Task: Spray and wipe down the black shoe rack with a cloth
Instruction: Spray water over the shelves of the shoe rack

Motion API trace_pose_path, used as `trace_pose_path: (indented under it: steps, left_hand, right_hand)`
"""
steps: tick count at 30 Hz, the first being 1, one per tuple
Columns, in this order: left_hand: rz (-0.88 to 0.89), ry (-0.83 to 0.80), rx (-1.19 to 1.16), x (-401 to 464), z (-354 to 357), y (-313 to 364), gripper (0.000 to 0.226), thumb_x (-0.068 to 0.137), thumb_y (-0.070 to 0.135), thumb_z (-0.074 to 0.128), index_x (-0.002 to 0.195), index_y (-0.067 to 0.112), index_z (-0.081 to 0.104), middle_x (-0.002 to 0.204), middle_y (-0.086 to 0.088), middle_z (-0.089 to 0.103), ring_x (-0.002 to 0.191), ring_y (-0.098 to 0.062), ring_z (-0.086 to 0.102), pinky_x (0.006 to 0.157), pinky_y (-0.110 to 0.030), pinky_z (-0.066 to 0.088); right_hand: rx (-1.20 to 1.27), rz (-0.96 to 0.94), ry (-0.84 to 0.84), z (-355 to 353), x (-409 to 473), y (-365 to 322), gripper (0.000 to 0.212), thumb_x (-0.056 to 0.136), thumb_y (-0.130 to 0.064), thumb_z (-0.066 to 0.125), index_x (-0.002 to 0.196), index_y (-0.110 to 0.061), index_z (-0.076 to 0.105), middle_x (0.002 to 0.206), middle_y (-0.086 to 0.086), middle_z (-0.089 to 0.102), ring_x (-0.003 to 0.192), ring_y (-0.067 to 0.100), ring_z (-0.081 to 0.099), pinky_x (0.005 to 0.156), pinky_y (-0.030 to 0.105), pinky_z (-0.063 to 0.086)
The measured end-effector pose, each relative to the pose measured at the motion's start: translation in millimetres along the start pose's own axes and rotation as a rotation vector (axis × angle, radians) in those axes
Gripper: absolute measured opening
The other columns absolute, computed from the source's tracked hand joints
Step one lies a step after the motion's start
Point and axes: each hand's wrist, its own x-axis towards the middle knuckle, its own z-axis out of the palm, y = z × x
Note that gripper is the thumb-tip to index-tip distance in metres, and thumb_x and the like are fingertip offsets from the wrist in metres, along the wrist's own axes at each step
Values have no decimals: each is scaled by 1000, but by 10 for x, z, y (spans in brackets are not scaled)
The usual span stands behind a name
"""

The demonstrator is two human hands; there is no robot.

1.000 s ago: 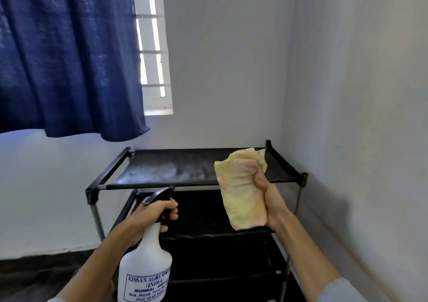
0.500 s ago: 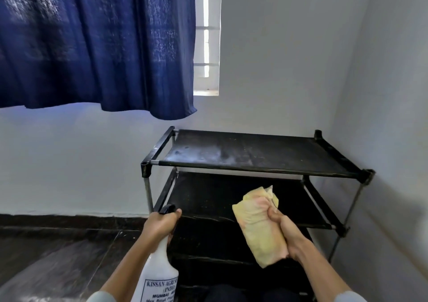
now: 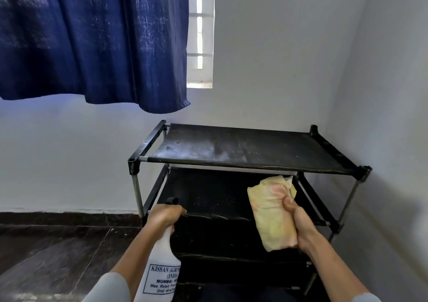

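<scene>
Black shoe rack (image 3: 250, 149) stands in corner, top shelf speckled with droplets. Left hand (image 3: 165, 216) grip closed round neck of white spray bottle (image 3: 159, 271); contents not discernible. Right hand (image 3: 298, 223) clutches folded yellow cloth (image 3: 271, 211) before middle shelf.

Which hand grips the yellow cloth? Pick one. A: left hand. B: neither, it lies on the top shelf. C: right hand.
C: the right hand grips the yellow cloth before the shoe rack; the left hand holds the spray bottle.
</scene>
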Motion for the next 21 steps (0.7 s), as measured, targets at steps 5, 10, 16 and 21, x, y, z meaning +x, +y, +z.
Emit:
trace_pose_path:
  steps: [5,10,16,21]
  left_hand:
    - [-39,-119,24,-21,129,27,18,79,20,72,83,5,62,66,-6,54,52,-16,49,44,-24,41]
    - [-7,-152,124,-110,275,143,19,80,16,69,89,3,61,67,-8,54,50,-17,48,46,-25,41]
    - [29,-255,138,-133,408,251,9,78,13,71,81,5,67,65,-5,59,54,-13,52,47,-22,43]
    - [18,-206,233,-155,507,333,17,77,13,73,83,5,59,70,-6,55,52,-12,48,43,-21,41]
  right_hand:
    - [17,-14,25,-36,-39,-44,38,100,-26,41,133,-8,49,102,16,66,78,26,70,54,30,55]
    - [13,-24,60,-85,-62,-86,40,100,-28,40,136,-11,47,105,14,65,85,24,67,54,29,54]
    - [49,-21,67,-120,-95,-151,40,100,-28,41,135,-11,48,105,15,64,73,23,72,50,29,55]
    - [82,-21,70,-167,-131,-154,38,99,-29,43,132,-12,51,98,14,69,74,26,72,53,32,56]
